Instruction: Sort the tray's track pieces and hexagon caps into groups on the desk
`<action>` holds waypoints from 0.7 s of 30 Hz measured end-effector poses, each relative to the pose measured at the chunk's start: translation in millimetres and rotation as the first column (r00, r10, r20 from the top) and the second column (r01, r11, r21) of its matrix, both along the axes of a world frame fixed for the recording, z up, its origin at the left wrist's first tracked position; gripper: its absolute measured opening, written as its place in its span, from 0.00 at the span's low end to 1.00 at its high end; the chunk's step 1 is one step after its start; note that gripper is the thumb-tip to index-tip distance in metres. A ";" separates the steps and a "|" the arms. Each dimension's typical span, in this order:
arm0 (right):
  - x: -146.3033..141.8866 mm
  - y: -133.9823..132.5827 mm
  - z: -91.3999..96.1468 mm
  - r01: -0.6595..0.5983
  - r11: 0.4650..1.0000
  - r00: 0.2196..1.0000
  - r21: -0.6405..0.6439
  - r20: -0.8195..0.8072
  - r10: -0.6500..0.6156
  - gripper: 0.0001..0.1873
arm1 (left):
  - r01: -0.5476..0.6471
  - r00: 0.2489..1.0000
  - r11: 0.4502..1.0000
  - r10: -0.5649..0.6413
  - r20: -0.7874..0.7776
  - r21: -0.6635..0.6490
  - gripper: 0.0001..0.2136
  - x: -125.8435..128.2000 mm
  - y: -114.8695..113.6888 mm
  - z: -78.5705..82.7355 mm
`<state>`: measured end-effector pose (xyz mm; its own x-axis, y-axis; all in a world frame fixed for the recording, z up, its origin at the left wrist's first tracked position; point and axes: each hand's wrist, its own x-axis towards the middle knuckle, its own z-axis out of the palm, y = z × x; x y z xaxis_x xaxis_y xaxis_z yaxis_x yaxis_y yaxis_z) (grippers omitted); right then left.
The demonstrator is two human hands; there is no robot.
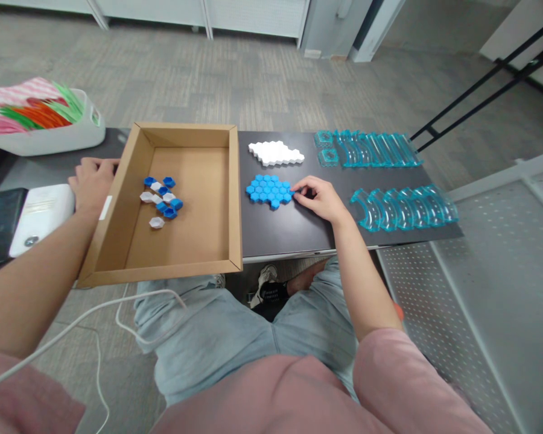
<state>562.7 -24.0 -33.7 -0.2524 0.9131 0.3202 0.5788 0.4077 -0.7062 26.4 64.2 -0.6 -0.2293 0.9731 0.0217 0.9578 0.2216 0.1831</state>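
Note:
A cluster of blue hexagon tiles (268, 190) lies on the black table (289, 229). My right hand (319, 198) pinches a blue hexagon tile at the cluster's right edge. Behind it sits a cluster of white hexagon tiles (276, 152). A cardboard box (235, 199) holds several loose blue and white hexagon tiles (161, 198). My left hand (92, 181) rests against the box's left outer wall, fingers curled on its edge.
Two rows of clear turquoise curved pieces (402, 207) lie at the table's right, the far row (371, 148) near the back edge. A white bin of coloured strips (40, 120) stands far left. A white device (40, 217) and a white cable (95, 313) are near my left arm.

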 end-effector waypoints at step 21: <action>-1.7 -0.8 -0.7 0.091 0.991 0.989 -0.095 -0.105 -0.100 0.21 | 0.004 0.999 1.000 -0.005 0.045 0.020 0.33 0.4 -3.0 1.1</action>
